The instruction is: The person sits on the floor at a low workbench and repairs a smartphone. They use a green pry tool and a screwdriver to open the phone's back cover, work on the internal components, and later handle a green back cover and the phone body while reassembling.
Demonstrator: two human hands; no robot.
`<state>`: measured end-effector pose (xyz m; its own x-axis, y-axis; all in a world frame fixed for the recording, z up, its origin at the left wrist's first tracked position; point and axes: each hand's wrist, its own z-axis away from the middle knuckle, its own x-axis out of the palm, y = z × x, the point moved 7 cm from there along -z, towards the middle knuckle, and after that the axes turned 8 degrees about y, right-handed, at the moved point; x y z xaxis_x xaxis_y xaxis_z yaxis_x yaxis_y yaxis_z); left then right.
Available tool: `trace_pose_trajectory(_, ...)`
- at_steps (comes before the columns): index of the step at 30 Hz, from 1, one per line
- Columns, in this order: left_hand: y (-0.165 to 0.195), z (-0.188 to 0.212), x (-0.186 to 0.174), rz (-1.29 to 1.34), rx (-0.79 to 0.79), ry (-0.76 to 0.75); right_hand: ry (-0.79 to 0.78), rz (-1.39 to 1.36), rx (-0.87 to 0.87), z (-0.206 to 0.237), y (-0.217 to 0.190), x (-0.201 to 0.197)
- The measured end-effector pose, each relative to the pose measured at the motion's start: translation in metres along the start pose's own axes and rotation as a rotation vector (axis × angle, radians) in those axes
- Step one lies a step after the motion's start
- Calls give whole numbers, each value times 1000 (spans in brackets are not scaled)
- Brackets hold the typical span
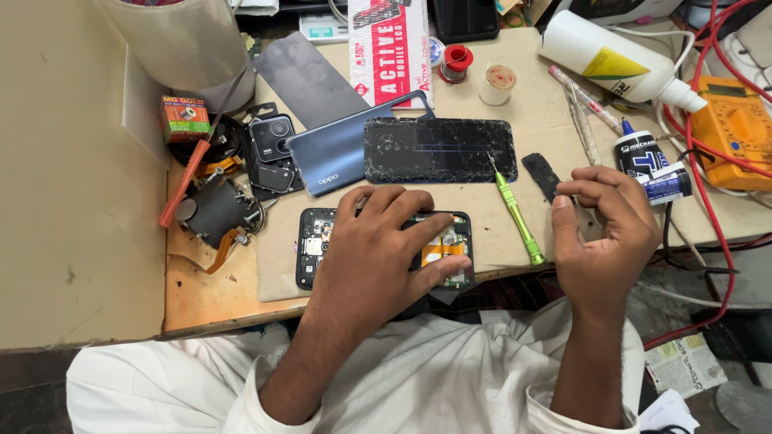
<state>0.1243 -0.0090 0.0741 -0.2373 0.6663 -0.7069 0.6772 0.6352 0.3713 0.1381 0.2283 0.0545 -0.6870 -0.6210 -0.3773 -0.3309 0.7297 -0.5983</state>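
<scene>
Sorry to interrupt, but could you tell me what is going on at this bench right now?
A person is working on an opened phone with its back off. The left hand lies flat over its exposed insides; the right hand hovers beside it, fingertips pinched together. A green screwdriver, a cracked screen and a blue back cover lie nearby.

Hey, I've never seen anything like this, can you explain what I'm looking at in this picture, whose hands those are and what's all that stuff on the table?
The one picture comes from a camera on a person's head, looking down at their own bare hands. The left hand presses flat on an opened phone with its insides showing. The right hand hovers with fingertips pinched; whether they hold something tiny is unclear. On the table lie a cracked black screen, a blue back cover, a green screwdriver, a white bottle and an orange meter.
</scene>
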Motion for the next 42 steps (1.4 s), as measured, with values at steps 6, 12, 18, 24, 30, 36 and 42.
trace_pose_trajectory(6,-3,-7,-2,85,-31,31,-17,30,-18,1,-3,1)
trace_pose_trajectory(12,1,-39,22,-146,18,-198,-22,-47,50,-3,-22,-2)
trace_pose_trajectory(18,16,-53,32,-305,176,-329,-159,88,-118,30,-77,-7)
trace_pose_trajectory(24,16,-59,41,-273,339,-350,-233,-35,-101,54,-87,18)
trace_pose_trajectory(30,12,-67,47,-146,429,-337,-232,-45,-52,55,-74,16)
trace_pose_trajectory(36,7,-68,52,-70,248,-480,-258,-61,-11,55,-66,17)
trace_pose_trajectory(42,29,-76,53,-142,376,-485,-243,-68,-31,55,-68,15)
